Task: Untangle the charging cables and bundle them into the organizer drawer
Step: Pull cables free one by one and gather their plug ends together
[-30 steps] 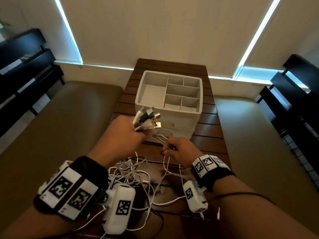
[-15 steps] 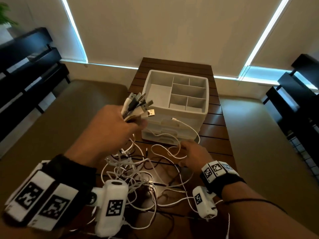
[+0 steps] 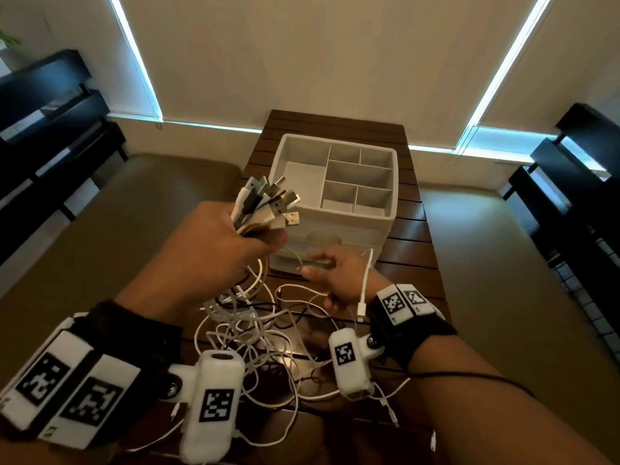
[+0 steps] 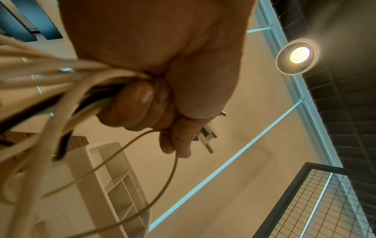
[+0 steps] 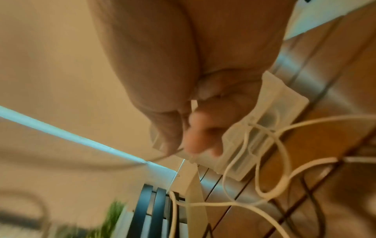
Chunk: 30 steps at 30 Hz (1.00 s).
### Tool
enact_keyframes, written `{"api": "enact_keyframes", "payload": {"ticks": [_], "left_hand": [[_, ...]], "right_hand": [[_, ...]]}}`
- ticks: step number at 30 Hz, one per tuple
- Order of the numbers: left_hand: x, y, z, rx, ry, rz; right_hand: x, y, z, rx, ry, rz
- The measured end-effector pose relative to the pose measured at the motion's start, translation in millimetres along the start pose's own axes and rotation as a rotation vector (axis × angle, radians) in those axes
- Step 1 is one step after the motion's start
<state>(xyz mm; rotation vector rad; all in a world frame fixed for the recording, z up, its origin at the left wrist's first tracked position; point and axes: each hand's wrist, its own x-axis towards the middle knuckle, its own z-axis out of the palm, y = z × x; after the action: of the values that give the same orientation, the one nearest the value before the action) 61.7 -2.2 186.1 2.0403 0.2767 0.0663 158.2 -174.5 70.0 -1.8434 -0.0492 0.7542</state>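
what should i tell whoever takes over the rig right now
Left hand: raised, gripping a bunch of cables just below their USB plugs.
Right hand: low in front of the organizer, pinching a thin cable; blurred, so the exact grip is unclear.
Cables: the rest hang from the left fist into a tangle on the table. One white cable lies over the right wrist.
Done: plug ends gathered in one fist.
Left: free the loops, bundle them, put them in a drawer. No drawer looks pulled out; top tray compartments are empty.
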Motion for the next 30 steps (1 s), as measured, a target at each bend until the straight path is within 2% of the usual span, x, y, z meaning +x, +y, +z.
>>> {"api": "enact_keyframes", "payload": {"ticks": [1,5,8,10,15,19,20,23,25,27,30], "left_hand": [[0,1,-1,-0.012,0.014,0.008],[2,-4,-13,-0.020,0.134,0.005],[7,-12,-18,-0.062,0.147,-0.020],[9,-16,-15,-0.120,0.116,-0.043],[11,-18,0,-0.131,0.065,-0.018],[13,-15,-3,-0.159,0.081,-0.001],[13,-16,-7,-0.168,0.085,0.004],[15,-17,-15,-0.234,0.088,0.006],[15,-17,-17,-0.255,0.091,0.002],[17,-19,-17,-0.286,0.100,-0.006],[20,-24,-26,-0.292,0.144,-0.023]], "right_hand": [[2,2,-1,0.110,-0.006,0.032],[6,29,-21,0.857,0.103,0.201],[2,53,-29,1.032,0.169,0.214],[0,58,-29,0.925,0.166,0.152],[-9,38,-9,0.042,-0.066,-0.126],[-3,36,1,-0.394,0.064,-0.228],[-1,39,1,-0.413,0.082,-0.225],[1,45,1,-0.201,-0.005,-0.155],[2,48,2,-0.285,-0.037,-0.172],[3,51,3,-0.338,-0.014,-0.175],[4,60,-5,-0.197,0.098,-0.103]]}}
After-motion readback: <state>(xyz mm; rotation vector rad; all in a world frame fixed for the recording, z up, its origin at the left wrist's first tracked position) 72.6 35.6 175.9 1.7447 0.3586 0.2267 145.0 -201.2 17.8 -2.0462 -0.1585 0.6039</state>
